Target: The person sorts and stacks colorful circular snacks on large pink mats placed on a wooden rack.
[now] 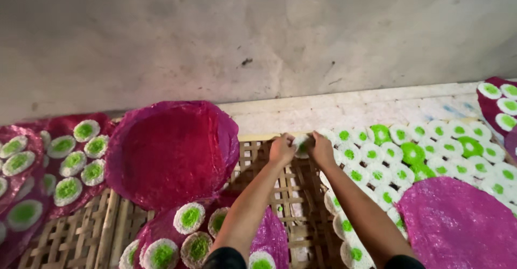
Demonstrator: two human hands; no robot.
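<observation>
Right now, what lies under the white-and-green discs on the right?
Under the white-and-green discs a woven bamboo rack shows at their left edge, by both hands. Further right the discs and a magenta sheet cover whatever is beneath.

Single view, head-worn. Looks steeply down and forward along both outstretched forearms to a woven rack, at arm's reach. Faces a grey wall filling the upper half. Rack runs off the left, right and bottom edges.
</observation>
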